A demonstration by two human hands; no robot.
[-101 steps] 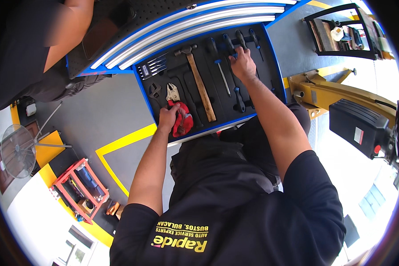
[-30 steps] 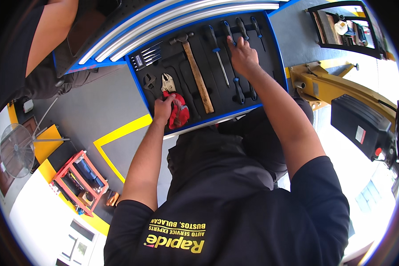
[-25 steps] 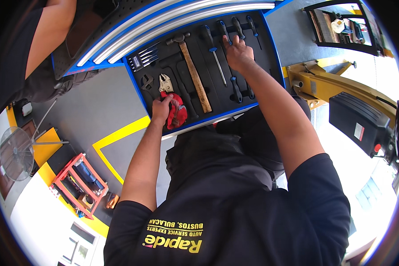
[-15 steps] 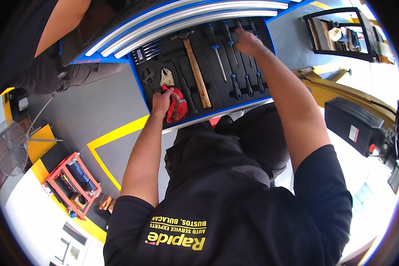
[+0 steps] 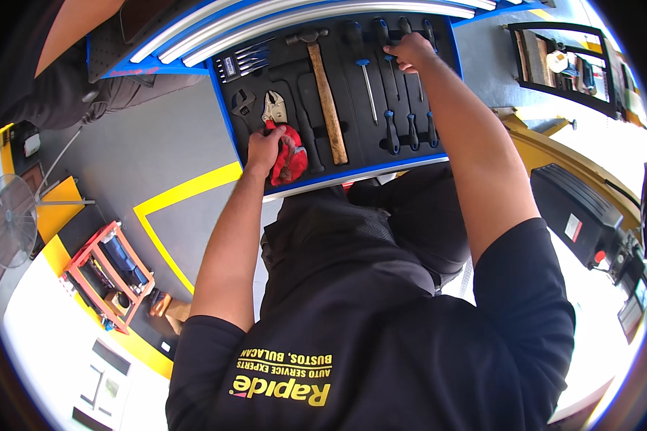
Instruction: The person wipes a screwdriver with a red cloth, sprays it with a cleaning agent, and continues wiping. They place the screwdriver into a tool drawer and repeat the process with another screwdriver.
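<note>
In an open tool drawer (image 5: 352,167) with black foam, my left hand (image 5: 264,149) is closed on a bunched red rag (image 5: 290,159). Beyond the rag stick the silver jaws of locking pliers (image 5: 274,108); whatever lies under the cloth is hidden. At the drawer's right side my right hand (image 5: 414,52) has its fingers curled at the lower handle of a blue-and-black screwdriver (image 5: 382,30), which still lies in its slot. Beside it, another long screwdriver (image 5: 366,79) rests to the left. Several short screwdrivers (image 5: 392,133) lie nearer to me.
A wooden-handled hammer (image 5: 327,100) fills the drawer's middle, with an adjustable wrench (image 5: 243,103) and a small tool set (image 5: 241,63) to the left. Another person's leg (image 5: 122,100) is at far left. A yellow lift arm (image 5: 575,147) stands right.
My right hand has shifted slightly up and right along the screwdrivers, its fingers curling in at one handle. My left hand stays on the red rag. The view has shifted a little.
</note>
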